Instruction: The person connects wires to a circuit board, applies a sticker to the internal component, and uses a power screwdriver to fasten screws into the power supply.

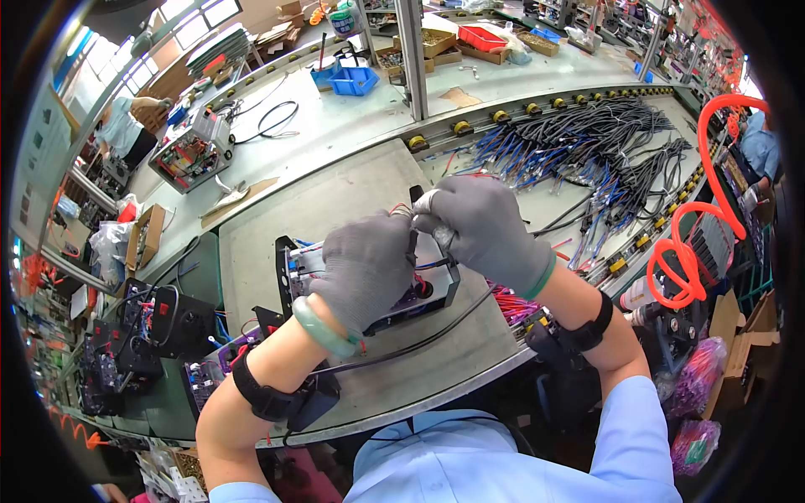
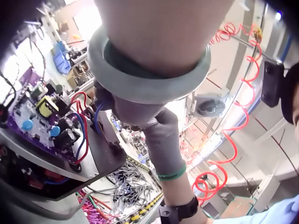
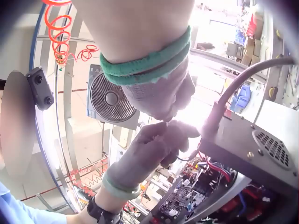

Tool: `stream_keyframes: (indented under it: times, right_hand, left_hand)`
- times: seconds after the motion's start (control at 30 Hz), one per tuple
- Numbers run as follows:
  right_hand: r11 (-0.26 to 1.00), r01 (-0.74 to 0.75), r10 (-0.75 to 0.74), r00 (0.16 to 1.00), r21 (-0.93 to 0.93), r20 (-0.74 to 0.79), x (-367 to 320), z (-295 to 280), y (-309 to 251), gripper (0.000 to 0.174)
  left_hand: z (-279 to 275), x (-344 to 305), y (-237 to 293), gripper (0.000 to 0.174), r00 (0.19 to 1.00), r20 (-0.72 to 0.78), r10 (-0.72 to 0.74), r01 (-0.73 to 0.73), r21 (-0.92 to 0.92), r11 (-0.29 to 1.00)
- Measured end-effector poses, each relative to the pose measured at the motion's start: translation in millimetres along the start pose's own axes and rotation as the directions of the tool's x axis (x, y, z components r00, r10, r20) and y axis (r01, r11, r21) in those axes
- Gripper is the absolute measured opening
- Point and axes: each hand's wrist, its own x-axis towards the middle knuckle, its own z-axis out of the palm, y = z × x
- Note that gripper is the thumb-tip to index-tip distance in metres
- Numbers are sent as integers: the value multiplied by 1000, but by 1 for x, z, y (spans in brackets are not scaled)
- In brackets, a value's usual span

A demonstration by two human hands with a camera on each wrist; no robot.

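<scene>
Pinches thin wires (image 1: 402, 209) between the curled, grey-gloved fingers of left hand (image 1: 366, 264) and right hand (image 1: 490, 230), nearly tip to tip. Sets both above an open device (image 3: 247, 144) with a purple circuit board (image 2: 42, 127), on a worktop (image 1: 319, 201). Shows a black cable (image 1: 419, 341) along the near side and, to the right, heaped dark cables (image 1: 587, 138). Includes, farther off, a blue bin (image 1: 353, 81), a second device (image 1: 197, 147) at left, a coiled red hose (image 1: 690, 285) at right.
</scene>
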Motion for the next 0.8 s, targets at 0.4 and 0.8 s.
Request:
stream_keyframes:
  times: [0.4,0.8]
  right_hand:
    - [881,-424,394,904,212,169,-22,40,15,47]
    - [805,-590,551,779,56,299,-17,38,1,36]
  left_hand:
    - [39,8,-26,12,985,-173,16,-19,-19,1000]
    - [40,8,-22,6,994,-99,56,-60,-32,998]
